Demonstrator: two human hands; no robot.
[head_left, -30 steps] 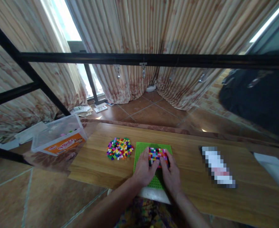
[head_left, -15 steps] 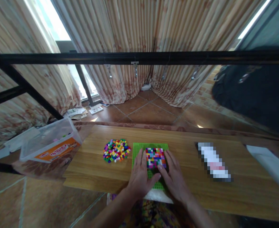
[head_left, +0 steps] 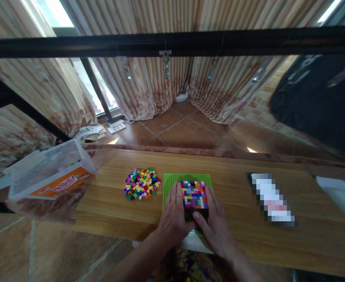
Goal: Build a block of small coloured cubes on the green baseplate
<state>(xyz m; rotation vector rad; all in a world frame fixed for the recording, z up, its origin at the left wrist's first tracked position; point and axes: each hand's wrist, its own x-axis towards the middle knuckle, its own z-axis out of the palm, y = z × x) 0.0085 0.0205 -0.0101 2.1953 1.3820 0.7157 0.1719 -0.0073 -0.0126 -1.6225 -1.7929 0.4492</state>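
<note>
A block of small multicoloured bricks [head_left: 194, 194] stands on a green studded baseplate [head_left: 170, 178] at the table's near edge. Along the block's left side lies my left hand [head_left: 172, 213], its fingers stretched out together. My right hand [head_left: 215, 217] flanks the opposite side, fingers also extended, with its thumb at the block's dark near face. The left thumb points inward, close to the right one. Whether either palm presses on the block I cannot tell. To the left, a loose heap of tiny coloured bricks [head_left: 141, 183] rests on the wooden table [head_left: 110, 196].
A dark-edged, pixelated phone-like object [head_left: 274, 199] lies on the right of the table, near a white sheet [head_left: 337, 196]. At the left stands a clear plastic box [head_left: 53, 168] with an orange label. A black metal bar [head_left: 190, 43] crosses above the floor, before curtains [head_left: 149, 82].
My right thumb has slid off the block's near top edge, down towards me. The left thumb has drawn back slightly. The whole view has shifted a little.
</note>
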